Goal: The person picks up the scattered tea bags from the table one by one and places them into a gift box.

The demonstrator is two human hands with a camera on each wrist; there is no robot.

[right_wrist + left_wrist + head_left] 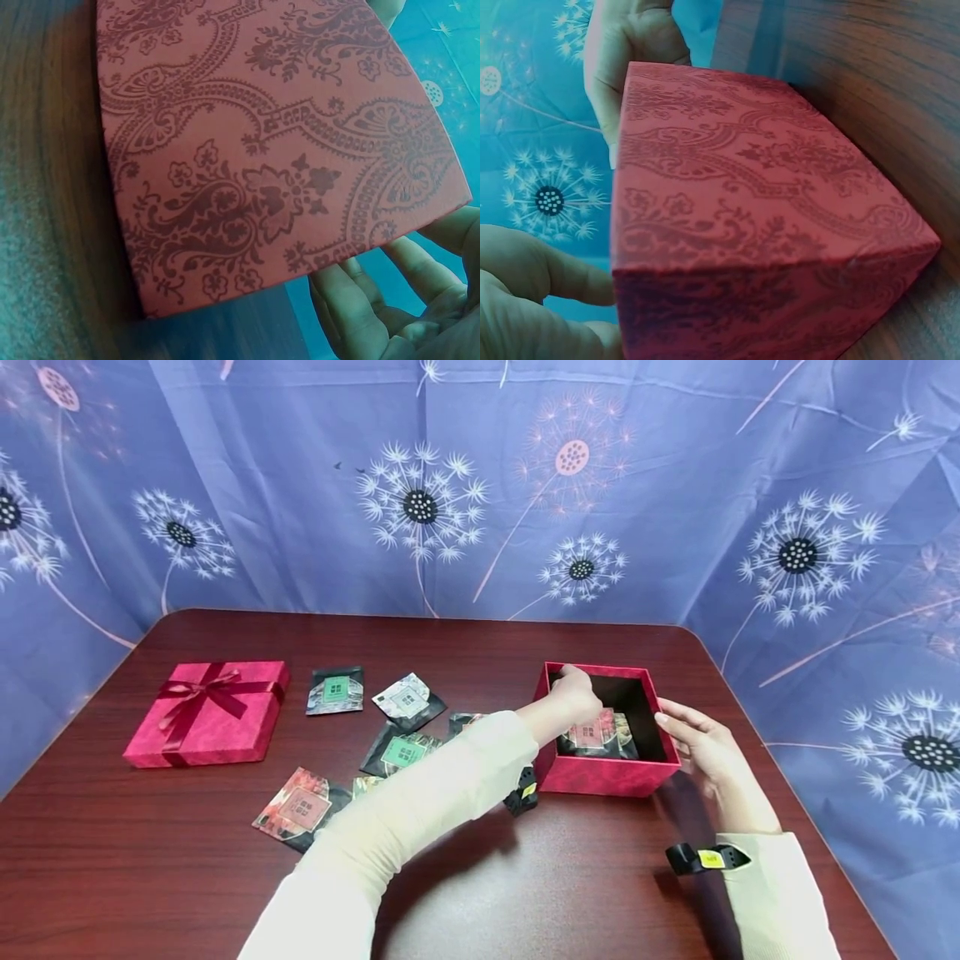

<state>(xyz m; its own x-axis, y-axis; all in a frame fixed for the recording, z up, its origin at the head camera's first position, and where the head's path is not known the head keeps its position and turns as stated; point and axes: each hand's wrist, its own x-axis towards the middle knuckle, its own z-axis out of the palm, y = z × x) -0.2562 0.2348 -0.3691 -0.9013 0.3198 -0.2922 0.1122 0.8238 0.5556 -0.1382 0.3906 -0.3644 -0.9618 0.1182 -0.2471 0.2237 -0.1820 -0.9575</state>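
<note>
The person wears long, plain sleeves in a pale cream, almost white. The left sleeve is loose, with soft folds bunched about the bend of the arm and a smooth cuff at the wrist. The right sleeve shows a faint yellow-green cast and an unadorned edge. Both the left hand and the right hand are bare. Each wrist carries black gear: the right wristband tapers to a point dotted with small holes, and the left wristband is partly hidden by cloth; each bears a bright yellow label, its dark marks too small to read
</note>
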